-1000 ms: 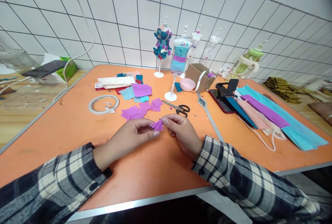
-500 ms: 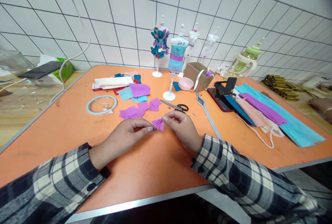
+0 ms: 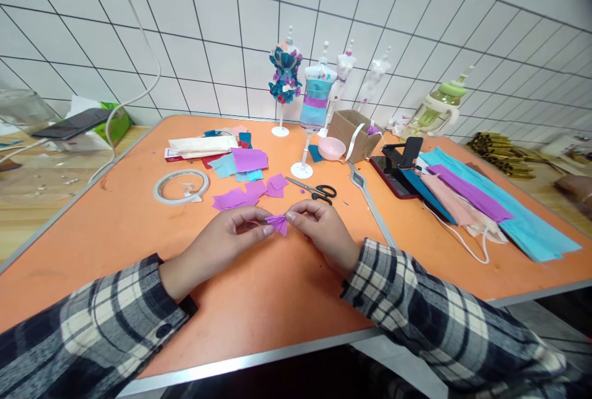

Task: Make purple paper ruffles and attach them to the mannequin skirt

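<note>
Shaping of pleats, as I judge it. Above the table (image 3: 259, 306), the right hand (image 3: 324, 230) pinches the purple fan's (image 3: 277, 224) gathered end; the left hand (image 3: 229, 230) pinches its flared edge. Next calls for a firm right grip. Versus half a second earlier, the fan sits deeper between the left fingers.

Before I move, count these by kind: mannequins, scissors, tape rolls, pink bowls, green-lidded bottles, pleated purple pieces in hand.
Mannequins: 4
Scissors: 1 pair
Tape roll: 1
Pink bowl: 1
Green-lidded bottle: 1
Pleated purple piece: 1
Total: 9
</note>
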Motion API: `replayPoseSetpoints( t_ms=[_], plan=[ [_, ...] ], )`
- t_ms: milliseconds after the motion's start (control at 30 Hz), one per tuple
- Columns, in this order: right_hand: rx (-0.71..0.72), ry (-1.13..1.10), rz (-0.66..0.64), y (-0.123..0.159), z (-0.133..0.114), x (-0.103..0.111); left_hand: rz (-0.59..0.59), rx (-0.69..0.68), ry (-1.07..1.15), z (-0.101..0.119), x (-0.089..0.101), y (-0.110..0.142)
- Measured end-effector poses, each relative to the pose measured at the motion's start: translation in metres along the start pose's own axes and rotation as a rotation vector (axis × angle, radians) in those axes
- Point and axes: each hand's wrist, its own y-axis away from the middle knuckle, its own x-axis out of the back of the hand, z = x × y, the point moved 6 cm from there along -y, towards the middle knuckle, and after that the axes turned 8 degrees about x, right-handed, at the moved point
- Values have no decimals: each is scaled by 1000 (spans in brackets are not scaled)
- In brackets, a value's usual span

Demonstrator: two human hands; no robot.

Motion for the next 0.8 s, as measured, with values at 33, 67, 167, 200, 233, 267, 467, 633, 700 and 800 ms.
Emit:
replayPoseSetpoints(
  t_ms=[33, 67, 167, 200, 233, 267, 467, 633, 700, 800],
  plan=[
    [-2, -12, -13, 0, 0, 0, 9, 0, 40, -1, 2, 0],
    [-3, -27, -31, 0, -1, -1, 11, 3, 87, -2, 3, 1],
    [-5, -60, -92, 2, -3, -6, -50, 18, 195, -6, -1, 1],
    [-8, -62, -109, 3, -3, -7, -84, 27, 207, -7, -4, 1],
    [-11, -62, -123, 4, -3, -9, -112, 39, 211, -7, -6, 1],
    [-15, -61, -135, 5, -3, -11, -127, 49, 219, -8, -8, 2],
    [8, -55, -126, 6, -3, -12, -191, 128, 337, -10, -14, 4],
    [6, -30, -57, 3, -3, -5, -174, 83, 345, -8, -10, 4],
    [0, -24, -51, 3, -2, -5, -191, 81, 258, -9, -10, 3],
    [-6, -12, -64, 4, -2, -7, -208, 77, 163, -8, -13, 2]
  ],
)
